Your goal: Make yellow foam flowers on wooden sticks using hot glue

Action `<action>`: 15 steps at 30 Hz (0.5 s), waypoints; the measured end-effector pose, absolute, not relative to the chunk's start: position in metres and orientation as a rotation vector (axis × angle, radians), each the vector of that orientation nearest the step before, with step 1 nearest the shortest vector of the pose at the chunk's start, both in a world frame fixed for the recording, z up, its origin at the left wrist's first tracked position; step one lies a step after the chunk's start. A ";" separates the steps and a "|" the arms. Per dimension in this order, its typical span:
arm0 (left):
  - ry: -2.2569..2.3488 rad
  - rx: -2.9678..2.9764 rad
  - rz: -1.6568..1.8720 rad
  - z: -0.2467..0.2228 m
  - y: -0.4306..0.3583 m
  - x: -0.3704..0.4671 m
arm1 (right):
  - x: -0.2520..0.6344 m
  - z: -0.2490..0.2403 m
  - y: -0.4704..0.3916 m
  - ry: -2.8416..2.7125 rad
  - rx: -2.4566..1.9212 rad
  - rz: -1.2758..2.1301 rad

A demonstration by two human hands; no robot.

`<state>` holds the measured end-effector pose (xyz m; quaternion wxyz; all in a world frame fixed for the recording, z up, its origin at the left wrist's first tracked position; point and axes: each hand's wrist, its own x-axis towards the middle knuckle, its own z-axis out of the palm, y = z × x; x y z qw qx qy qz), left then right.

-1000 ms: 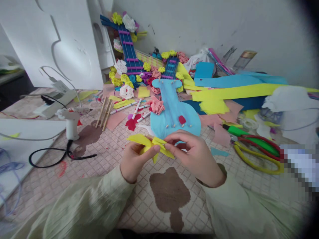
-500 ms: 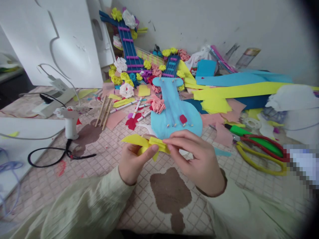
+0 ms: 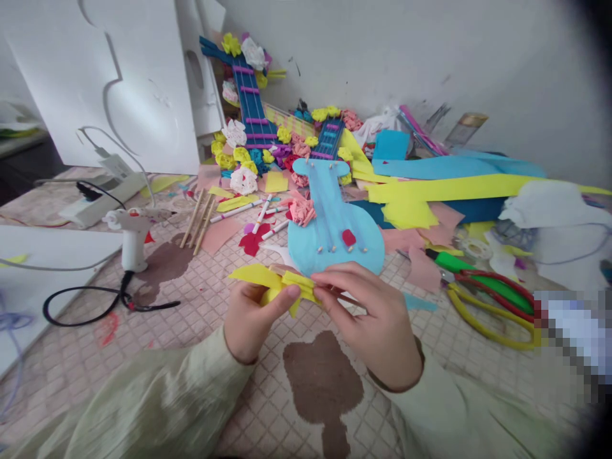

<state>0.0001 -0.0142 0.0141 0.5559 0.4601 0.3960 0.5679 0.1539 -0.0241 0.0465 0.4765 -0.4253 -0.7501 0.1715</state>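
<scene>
In the middle of the head view, my left hand (image 3: 252, 319) is closed on a folded piece of yellow crepe paper (image 3: 255, 275), thumb pressed on top. My right hand (image 3: 375, 328) pinches the paper's right end between thumb and fingers. A thin brownish strip shows under the right fingers; I cannot make out what it is. Just beyond both hands lies a light-blue paper guitar (image 3: 329, 220) with strings, small pegs and a dark red patch. A pink crumpled paper flower (image 3: 302, 211) touches its left side.
A white glue gun (image 3: 134, 236) with a black cord stands left, beside wooden sticks (image 3: 203, 220). Red-and-yellow-handled scissors (image 3: 488, 306) and a green-handled tool (image 3: 447, 261) lie right. Paper flowers, blue guitar necks (image 3: 251, 105) and yellow strips (image 3: 444, 188) fill the back.
The head view has shifted slightly, so the background sits lower. Both hands keep hold of the yellow crepe paper, and a brownish strip now shows under the right fingers.
</scene>
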 end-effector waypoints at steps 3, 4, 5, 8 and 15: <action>0.919 1.008 1.382 0.013 -0.013 0.000 | 0.156 0.046 -0.023 -1.799 -1.064 0.443; 0.907 0.977 1.406 0.013 -0.012 0.000 | 0.156 0.047 -0.023 -1.787 -1.070 0.458; 0.895 0.951 1.426 0.013 -0.012 -0.001 | 0.157 0.047 -0.022 -1.777 -1.074 0.476; 0.881 0.906 1.469 0.014 -0.010 -0.001 | 0.158 0.048 -0.020 -1.758 -1.079 0.519; 0.841 0.732 1.531 0.024 -0.007 0.001 | 0.161 0.050 -0.017 -1.762 -1.080 0.533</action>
